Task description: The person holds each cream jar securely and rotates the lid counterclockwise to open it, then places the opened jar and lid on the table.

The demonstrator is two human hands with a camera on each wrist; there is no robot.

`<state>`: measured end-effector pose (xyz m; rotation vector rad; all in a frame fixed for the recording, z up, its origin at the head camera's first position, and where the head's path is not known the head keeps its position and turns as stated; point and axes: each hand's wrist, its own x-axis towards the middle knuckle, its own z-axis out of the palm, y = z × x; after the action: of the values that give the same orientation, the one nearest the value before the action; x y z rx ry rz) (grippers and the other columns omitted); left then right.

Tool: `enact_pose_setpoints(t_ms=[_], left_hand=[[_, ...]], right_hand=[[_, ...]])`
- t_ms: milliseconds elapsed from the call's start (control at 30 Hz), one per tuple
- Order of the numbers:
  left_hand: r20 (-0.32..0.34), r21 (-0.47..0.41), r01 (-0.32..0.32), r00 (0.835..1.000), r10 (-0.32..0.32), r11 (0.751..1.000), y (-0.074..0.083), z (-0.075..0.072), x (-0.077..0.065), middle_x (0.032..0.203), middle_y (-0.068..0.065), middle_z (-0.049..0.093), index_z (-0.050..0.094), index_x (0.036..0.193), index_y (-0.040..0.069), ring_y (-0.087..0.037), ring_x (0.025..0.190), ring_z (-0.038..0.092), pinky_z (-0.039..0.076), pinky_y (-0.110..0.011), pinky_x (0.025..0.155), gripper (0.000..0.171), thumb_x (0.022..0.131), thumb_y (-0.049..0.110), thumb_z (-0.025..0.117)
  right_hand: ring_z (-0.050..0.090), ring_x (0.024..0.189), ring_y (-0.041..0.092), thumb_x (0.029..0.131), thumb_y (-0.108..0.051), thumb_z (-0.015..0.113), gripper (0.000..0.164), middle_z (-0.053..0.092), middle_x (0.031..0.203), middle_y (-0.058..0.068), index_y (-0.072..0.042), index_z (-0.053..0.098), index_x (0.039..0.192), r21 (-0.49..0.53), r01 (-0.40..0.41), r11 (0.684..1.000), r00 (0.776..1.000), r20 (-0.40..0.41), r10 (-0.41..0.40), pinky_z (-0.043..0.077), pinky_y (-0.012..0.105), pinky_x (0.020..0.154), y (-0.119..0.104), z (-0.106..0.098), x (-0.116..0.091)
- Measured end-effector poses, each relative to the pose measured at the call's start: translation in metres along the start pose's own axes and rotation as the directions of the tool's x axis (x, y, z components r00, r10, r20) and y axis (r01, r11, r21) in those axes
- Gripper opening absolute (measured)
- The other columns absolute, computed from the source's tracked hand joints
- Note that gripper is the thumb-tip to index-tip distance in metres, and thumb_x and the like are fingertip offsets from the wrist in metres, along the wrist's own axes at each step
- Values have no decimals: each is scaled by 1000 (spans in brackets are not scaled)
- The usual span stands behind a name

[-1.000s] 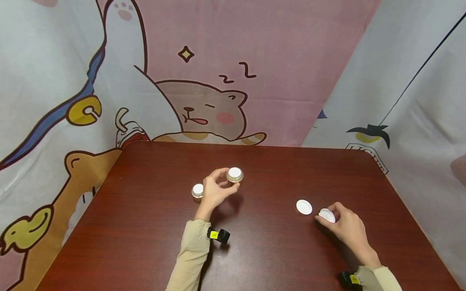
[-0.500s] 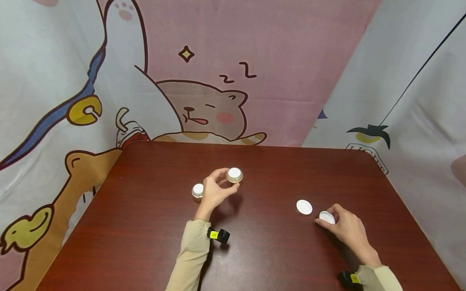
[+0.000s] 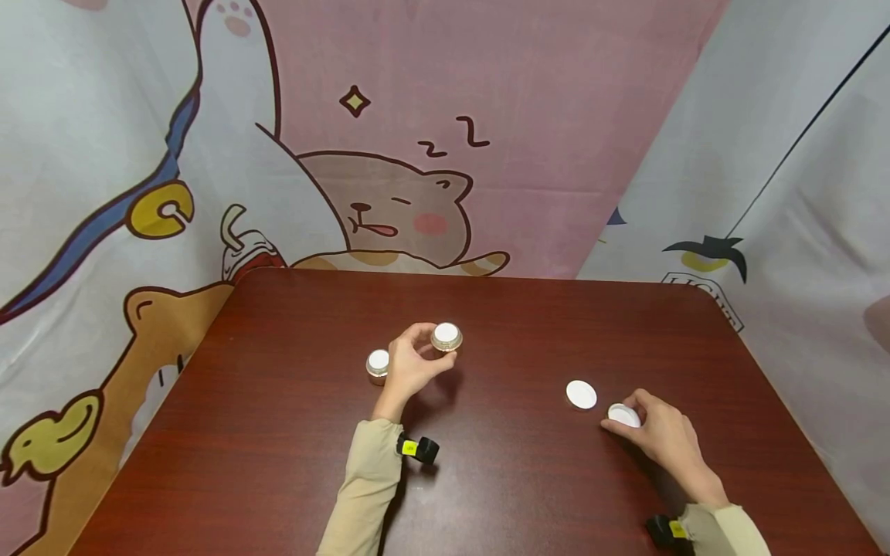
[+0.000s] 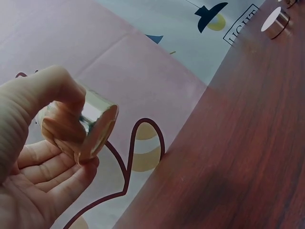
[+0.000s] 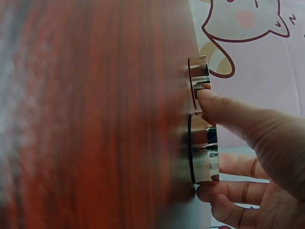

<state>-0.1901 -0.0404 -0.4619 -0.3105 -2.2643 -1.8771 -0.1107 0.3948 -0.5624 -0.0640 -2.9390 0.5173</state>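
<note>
My left hand [image 3: 412, 369] grips a small gold jar [image 3: 446, 337] with a white top and holds it above the table. In the left wrist view the gold jar [image 4: 100, 119] lies tilted between thumb and fingers. A second gold jar [image 3: 378, 365] with a white top stands on the table, partly hidden by the left hand. At the right, my right hand [image 3: 664, 432] pinches a round gold lid [image 5: 205, 148], its white inside [image 3: 623, 415] facing up, on the table. Close beside it lies another gold lid [image 5: 200, 78], white side [image 3: 581, 394] up.
The reddish-brown wooden table [image 3: 501, 463] ends at a back edge against a cloth printed with cartoon animals [image 3: 410, 208]. Black wrist cameras [image 3: 419, 449] sit on both sleeves.
My right hand has come slightly down and toward me with the lid, which now rests on the table. The left hand's jar has shifted only very slightly.
</note>
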Motion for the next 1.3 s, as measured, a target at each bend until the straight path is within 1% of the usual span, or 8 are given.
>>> enact_pose_setpoints(t_ms=[400,533,600,667,767,1033,1167,1300], left_hand=[[10,116,60,998,-62,991,-8,1,0,108,-33,78,71,110,-13,-49,109,79,69,-50,98,42,72,-7,89],[13,155,28,999,-30,987,-17,2,0,105,-31,78,70,107,-11,-47,103,80,71,-47,93,42,70,-5,89],[12,186,2,1000,-4,983,-24,3,0,102,-28,79,70,105,-8,-41,96,82,72,-40,87,41,68,-4,89],[10,209,-20,1000,19,978,-28,3,-1,100,-26,80,71,104,-6,-35,90,81,69,-33,81,41,67,-2,90],[12,238,-17,1000,14,971,-32,4,-2,98,-24,81,72,103,-3,-32,85,80,62,-29,75,42,65,0,91],[10,231,72,997,-76,970,-45,11,-1,102,-29,82,73,104,-8,-46,92,82,70,-43,82,41,67,-9,92],[9,240,105,994,-111,965,-50,12,-1,104,-29,81,72,104,-8,-47,94,83,71,-48,83,41,68,-10,92],[18,256,120,991,-129,959,-54,13,-1,106,-29,82,73,105,-8,-45,95,84,71,-47,84,42,68,-9,92]], right_hand=[[48,67,14,77,-57,101,57,61,78,-3,-16,70,102,13,-19,1000,999,50,18,34,28,56,-2,-4,0],[49,67,14,77,-57,101,58,61,78,-3,-16,70,103,17,-26,1000,998,61,25,34,29,56,-2,-4,1],[49,68,14,77,-58,100,58,61,79,-2,-16,70,103,19,-28,999,997,69,27,34,29,56,-1,-4,2],[49,68,14,78,-59,100,59,62,79,-2,-16,70,104,21,-33,999,996,78,32,34,29,57,0,-3,2],[50,69,15,78,-60,99,60,62,80,-1,-15,69,104,25,-39,999,996,87,37,34,30,57,2,-3,3],[49,67,14,77,-58,101,58,61,79,-2,-16,69,103,27,-33,999,997,69,31,35,29,56,1,-2,1],[49,67,14,77,-57,101,58,61,78,-3,-17,69,102,29,-23,999,998,57,21,34,28,56,2,-1,1],[50,67,13,76,-56,102,56,63,78,-4,-18,69,101,33,-12,999,999,43,10,35,28,55,1,-1,1]])
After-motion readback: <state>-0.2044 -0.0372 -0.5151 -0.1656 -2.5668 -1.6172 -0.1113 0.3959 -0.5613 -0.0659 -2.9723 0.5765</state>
